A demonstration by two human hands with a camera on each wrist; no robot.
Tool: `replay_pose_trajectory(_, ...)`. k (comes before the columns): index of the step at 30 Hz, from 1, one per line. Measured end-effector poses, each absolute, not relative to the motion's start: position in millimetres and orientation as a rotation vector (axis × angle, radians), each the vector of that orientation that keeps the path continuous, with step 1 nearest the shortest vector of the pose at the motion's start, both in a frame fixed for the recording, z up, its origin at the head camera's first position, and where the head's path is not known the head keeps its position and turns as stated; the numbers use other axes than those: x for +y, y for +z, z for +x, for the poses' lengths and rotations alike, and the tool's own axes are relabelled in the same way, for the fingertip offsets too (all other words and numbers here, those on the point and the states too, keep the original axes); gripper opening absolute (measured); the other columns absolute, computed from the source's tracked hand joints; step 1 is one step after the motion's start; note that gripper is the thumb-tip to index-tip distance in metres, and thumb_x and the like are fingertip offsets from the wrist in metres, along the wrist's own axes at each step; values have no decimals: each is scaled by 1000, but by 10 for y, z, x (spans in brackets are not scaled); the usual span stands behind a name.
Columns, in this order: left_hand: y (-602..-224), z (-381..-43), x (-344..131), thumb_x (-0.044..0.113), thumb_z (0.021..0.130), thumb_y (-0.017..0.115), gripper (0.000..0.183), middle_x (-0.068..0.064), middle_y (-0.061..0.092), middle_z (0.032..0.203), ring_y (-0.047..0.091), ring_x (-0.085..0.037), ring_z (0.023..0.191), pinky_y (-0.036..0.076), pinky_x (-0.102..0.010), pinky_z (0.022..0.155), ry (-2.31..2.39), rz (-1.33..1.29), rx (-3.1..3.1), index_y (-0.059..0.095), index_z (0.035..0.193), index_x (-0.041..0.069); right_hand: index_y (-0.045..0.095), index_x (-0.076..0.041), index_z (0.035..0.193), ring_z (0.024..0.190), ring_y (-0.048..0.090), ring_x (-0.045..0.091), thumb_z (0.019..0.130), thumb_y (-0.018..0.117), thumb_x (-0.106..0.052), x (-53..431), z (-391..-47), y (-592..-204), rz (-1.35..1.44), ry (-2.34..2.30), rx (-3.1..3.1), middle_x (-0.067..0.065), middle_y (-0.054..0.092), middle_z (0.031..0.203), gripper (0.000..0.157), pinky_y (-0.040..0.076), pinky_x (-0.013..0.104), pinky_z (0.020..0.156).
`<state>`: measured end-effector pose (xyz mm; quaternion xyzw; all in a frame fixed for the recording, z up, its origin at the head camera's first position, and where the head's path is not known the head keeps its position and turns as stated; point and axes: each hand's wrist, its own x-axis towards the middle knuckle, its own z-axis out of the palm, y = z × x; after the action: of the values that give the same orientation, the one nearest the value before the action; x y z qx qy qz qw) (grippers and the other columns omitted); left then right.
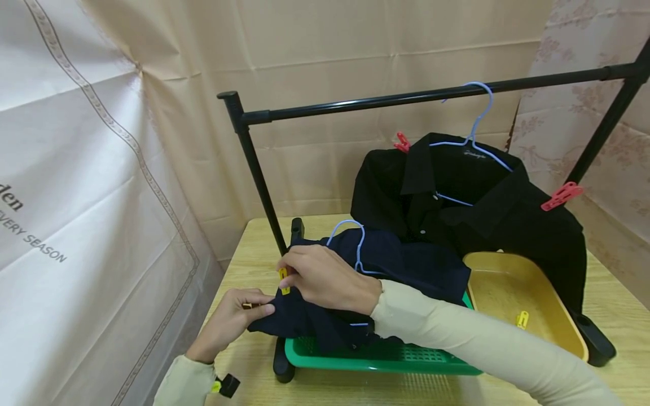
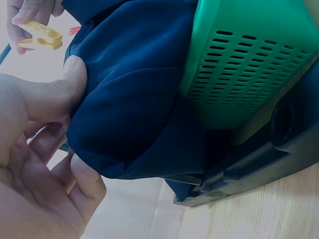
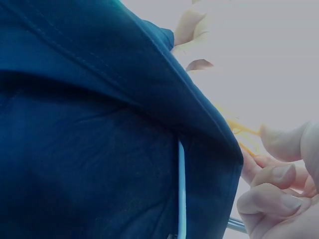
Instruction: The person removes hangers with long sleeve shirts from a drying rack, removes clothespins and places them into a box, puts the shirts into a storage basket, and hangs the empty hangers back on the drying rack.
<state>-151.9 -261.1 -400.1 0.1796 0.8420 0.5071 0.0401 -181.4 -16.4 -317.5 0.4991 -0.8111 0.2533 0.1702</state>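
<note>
Fingers (image 1: 284,269) of the right hand (image 1: 325,279) pinch a yellow clothespin (image 1: 283,280) at the navy shirt (image 1: 406,265) edge; beside them, the left hand (image 1: 231,321) grips that fabric. Behind hangs a black shirt (image 1: 457,197), already pegged (this clip seems not yet fastened).

Beige cloth (image 1: 315,62) hangs in creased panels across the back of the room, and a paler sheet (image 1: 76,186) with a printed border and grey lettering covers the left side. On the right hangs a curtain (image 1: 584,101) patterned with pink flowers. A light wooden table (image 1: 238,265) stands in front of them, its grain showing. The light is soft and even, with faint shadows on the tabletop.
</note>
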Motion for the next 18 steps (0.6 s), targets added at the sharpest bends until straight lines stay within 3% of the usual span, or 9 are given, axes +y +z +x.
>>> replay_pose_trajectory(3, -4004, -1518, -2609, 24, 87, 69, 18, -3, 70, 89, 63, -23, 81, 51, -32, 66, 1563, 543, 2573, 76, 103, 19, 68, -12, 107, 72, 50, 1, 92, 65, -28, -147, -1800, -3162, 1417, 718, -2316, -5, 62, 94, 23, 40, 11, 63)
replay_pose_trajectory(18, -4023, -1516, -2614, 20, 87, 69, 16, -2, 70, 87, 61, -22, 76, 49, -33, 58, 1586, 522, 2570, 76, 102, 20, 68, -13, 110, 66, 48, 0, 90, 66, -30, 29, -1735, -3080, 1378, 767, -2409, -9, 57, 89, 26, 41, 14, 58)
